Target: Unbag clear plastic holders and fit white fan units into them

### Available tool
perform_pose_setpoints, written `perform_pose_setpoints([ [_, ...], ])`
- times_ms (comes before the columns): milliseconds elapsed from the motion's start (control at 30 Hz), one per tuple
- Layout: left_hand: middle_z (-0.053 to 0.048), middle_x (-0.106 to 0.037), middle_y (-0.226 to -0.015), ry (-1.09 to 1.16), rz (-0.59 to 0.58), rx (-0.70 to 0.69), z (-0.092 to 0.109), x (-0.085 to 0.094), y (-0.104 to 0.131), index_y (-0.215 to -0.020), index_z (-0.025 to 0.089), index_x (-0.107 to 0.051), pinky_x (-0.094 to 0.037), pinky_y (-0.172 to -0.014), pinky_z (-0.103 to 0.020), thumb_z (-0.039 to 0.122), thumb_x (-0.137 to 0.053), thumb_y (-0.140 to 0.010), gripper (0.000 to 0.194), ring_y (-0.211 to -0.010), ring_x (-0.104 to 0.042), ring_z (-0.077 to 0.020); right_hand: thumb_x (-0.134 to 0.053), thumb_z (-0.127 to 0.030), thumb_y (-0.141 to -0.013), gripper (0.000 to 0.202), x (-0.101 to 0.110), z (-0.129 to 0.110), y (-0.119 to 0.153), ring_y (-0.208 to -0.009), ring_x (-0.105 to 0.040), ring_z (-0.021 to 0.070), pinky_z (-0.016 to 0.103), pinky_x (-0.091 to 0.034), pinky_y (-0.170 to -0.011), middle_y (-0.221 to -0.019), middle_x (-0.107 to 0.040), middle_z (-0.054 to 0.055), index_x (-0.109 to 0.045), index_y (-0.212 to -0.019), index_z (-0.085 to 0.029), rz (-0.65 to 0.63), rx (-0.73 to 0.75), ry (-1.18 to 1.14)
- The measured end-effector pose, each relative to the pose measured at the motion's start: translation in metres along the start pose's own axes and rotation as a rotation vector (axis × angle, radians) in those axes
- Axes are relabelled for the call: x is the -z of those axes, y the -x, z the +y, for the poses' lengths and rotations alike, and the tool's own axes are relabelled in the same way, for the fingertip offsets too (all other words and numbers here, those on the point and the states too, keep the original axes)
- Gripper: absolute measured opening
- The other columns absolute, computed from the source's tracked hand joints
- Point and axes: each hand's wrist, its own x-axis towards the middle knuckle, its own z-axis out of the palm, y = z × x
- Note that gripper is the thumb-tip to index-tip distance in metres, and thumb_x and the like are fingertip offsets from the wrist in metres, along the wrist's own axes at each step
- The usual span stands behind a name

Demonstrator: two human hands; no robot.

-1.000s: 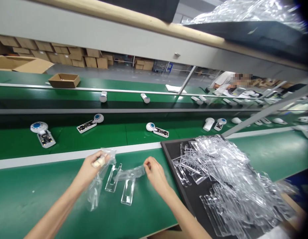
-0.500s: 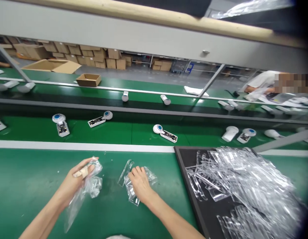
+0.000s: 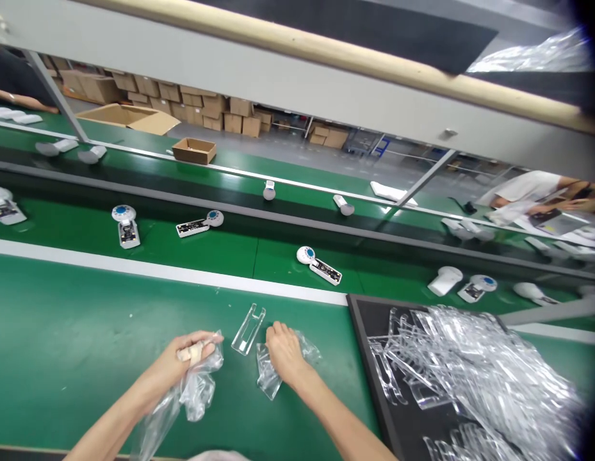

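Note:
My left hand (image 3: pixel 196 352), with a strip of tape around one finger, is closed on a crumpled clear plastic bag (image 3: pixel 200 394). The bag hangs down toward the near edge of the table. Over to the right, my right hand (image 3: pixel 284 349) is curled down on another clear plastic bag (image 3: pixel 268 378), gripping it at the tabletop. Some of that bag sticks out on both sides of the fingers, and the fingertips are partly hidden. Between the two hands a clear plastic frame (image 3: pixel 249 330) lies flat on the green table, touching neither hand.
A black tray (image 3: pixel 362 346) at right carries a heap of clear plastic pieces (image 3: pixel 484 371). Beyond the white strip, several white devices with exposed circuit boards (image 3: pixel 325 271) lie on the green belt. A slanted metal post (image 3: pixel 549 312) stands behind the tray. Other people work across the line.
My view has tilted and shifted. The clear frame, formerly close against my right hand and its bag, now lies separate. Both hands still hold plastic bags.

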Motion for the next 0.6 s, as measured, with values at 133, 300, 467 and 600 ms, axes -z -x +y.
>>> perform_pose_setpoints([
  [133, -0.012, -0.066, -0.111, -0.006, -0.026, 0.035, -0.010, 0.002, 0.001, -0.105, 0.018, -0.069, -0.040, -0.094, -0.037, 0.059, -0.067, -0.066, 0.057, -0.115, -0.052, -0.0308, -0.060, -0.013, -0.079, 0.017, 0.002, 0.001, 0.010, -0.095, -0.053, 0.0249, 0.037, -0.038, -0.082, -0.100, -0.061, 0.009, -0.058, -0.096, -0.017, -0.028, 0.073, -0.015],
  [300, -0.012, -0.064, -0.108, -0.020, -0.040, 0.022, -0.013, 0.001, -0.001, -0.107, 0.017, -0.067, -0.043, -0.079, -0.032, 0.060, -0.064, -0.068, 0.059, -0.100, -0.056, -0.0274, -0.051, -0.004, -0.080, 0.017, 0.010, -0.004, 0.014, -0.088, -0.054, 0.0210, 0.033, -0.037, -0.078, -0.085, -0.063, 0.005, -0.057, -0.074, -0.018, -0.010, 0.079, -0.083],
  [467, -0.005, -0.060, -0.085, -0.073, -0.094, -0.039, -0.017, -0.005, 0.006, -0.127, 0.018, -0.054, -0.040, -0.071, -0.029, 0.055, -0.067, -0.067, 0.071, -0.076, -0.053, -0.0185, -0.045, -0.008, -0.085, 0.016, 0.042, -0.011, 0.032, -0.080, -0.054, 0.0158, 0.028, -0.040, -0.073, -0.082, -0.060, 0.000, -0.053, -0.079, -0.020, 0.161, 0.012, -0.257],
  [600, 0.002, -0.049, -0.069, -0.126, -0.095, -0.156, -0.015, -0.017, 0.023, -0.142, 0.021, -0.033, -0.039, -0.066, -0.028, 0.047, -0.068, -0.070, 0.084, -0.065, -0.045, -0.0147, -0.047, -0.017, -0.086, 0.011, 0.064, -0.031, 0.049, -0.064, -0.051, 0.0126, 0.022, -0.042, -0.062, -0.072, -0.054, -0.002, -0.048, -0.076, -0.022, 0.479, -0.032, -0.626],
])
